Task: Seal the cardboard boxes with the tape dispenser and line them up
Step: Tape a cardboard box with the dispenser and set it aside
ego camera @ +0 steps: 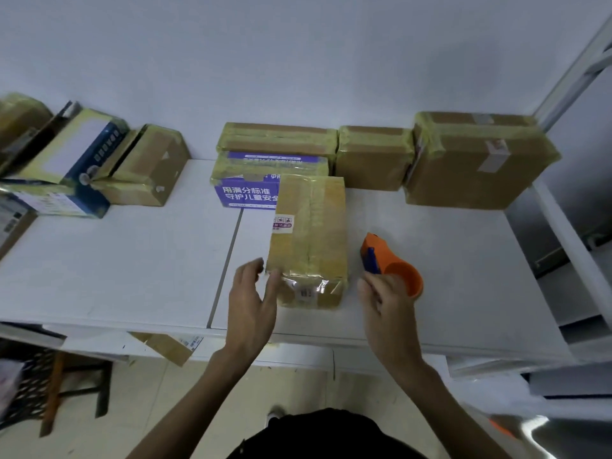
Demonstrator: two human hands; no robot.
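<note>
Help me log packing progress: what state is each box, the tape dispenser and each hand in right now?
Long tan cardboard box, taped shut, flat on white table.
Orange plastic tape dispenser, lying right of that box.
Left hand, open, fingers touching box's near-left corner.
Right hand, at dispenser's near end; grip unclear.
Large tan cardboard box, taped shut, back right.

The middle cardboard box (309, 233) is showing brown board under glossy yellowish tape, and its label (283, 224) is showing white with red print. At three o'clock of it, the tape dispenser (390, 263) is showing orange with a blue insert. At eleven o'clock, the purple box (246, 193) is carrying white lettering. At nine o'clock, the blue box (66, 160) is showing dark blue and white. The bench (116, 260) is showing white.
</note>
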